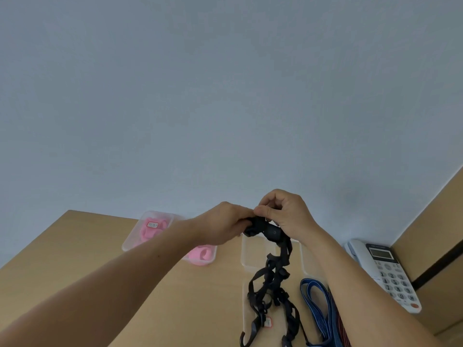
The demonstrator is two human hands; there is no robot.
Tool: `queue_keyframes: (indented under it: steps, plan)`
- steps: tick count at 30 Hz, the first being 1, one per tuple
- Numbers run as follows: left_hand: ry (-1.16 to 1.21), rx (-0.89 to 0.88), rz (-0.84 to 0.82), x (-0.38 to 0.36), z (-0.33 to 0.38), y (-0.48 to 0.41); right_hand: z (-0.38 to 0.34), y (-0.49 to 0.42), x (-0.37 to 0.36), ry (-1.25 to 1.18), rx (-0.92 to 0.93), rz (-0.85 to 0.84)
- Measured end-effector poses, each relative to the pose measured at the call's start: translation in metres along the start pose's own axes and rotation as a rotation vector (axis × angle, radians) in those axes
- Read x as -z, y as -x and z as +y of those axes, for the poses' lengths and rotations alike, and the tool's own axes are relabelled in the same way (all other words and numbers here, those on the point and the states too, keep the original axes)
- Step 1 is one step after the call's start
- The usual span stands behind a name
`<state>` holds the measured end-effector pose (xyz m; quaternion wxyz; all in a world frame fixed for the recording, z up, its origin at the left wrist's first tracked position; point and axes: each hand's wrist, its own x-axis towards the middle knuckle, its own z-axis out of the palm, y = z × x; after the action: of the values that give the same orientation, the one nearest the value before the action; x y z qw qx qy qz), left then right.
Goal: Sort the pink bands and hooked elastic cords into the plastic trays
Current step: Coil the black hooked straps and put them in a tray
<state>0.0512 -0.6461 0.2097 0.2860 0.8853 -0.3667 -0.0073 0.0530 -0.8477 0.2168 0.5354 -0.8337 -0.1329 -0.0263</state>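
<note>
Both my hands are raised above the wooden table (75, 246) and grip the top of a bunch of black hooked elastic cords (271, 276). My left hand (223, 222) curls round the bunch from the left, and my right hand (285, 214) pinches it from the right. The cords hang down in loops, their lower ends with black hooks reaching a clear tray (246, 296) below. A clear tray (130, 240) at the back left holds pink bands (150, 230). A second tray (211, 257) beside it holds more pink bands (200, 254).
A blue striped elastic cord (317, 304) and a red one (342, 326) lie to the right of the black bunch. Another clear tray (251, 251) sits under my hands. A white desk telephone (385, 271) stands at the right, against a wooden panel (431, 236).
</note>
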Motion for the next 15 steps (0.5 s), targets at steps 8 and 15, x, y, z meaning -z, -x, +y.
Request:
queue_keyframes:
  steps: [8,15]
  plan:
    - [0.713,0.185,0.017,0.002,0.0,-0.002,0.01,0.0,-0.008,-0.595,-0.264,-0.06]
    - [0.819,0.344,0.271,-0.002,-0.012,-0.011,0.007,0.007,-0.026,-0.495,-0.275,0.08]
